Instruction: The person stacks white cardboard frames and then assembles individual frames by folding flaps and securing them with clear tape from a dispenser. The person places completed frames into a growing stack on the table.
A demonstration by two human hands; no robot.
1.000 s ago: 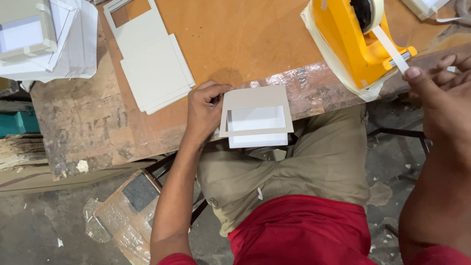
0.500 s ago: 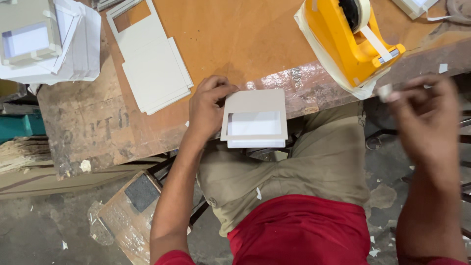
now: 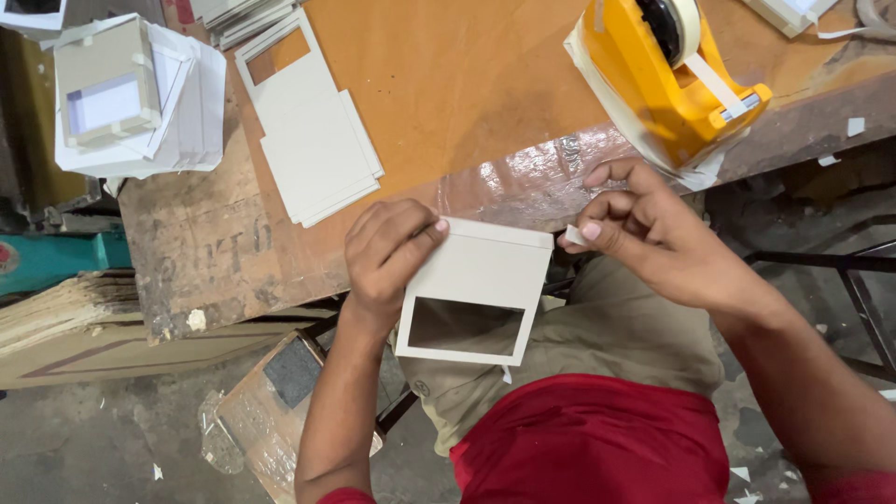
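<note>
My left hand (image 3: 387,257) grips the left edge of a white folded cardboard piece (image 3: 485,275) with a rectangular window cut in it, held over my lap at the table's front edge. My right hand (image 3: 644,224) pinches a short strip of tape (image 3: 576,235) between thumb and forefinger, right beside the card's upper right corner. The yellow tape dispenser (image 3: 667,79) stands on the table just above my right hand, a loose tape end hanging from its cutter.
A stack of flat white card blanks (image 3: 313,131) lies on the brown table (image 3: 467,84). A pile of folded boxes (image 3: 131,98) sits at the left end. Cardboard sheets (image 3: 65,313) and scraps lie on the floor at lower left. A metal frame (image 3: 840,266) stands at right.
My right hand left the dispenser with a piece of tape and came down to the card's corner. The left hand turned the card so its window faces up.
</note>
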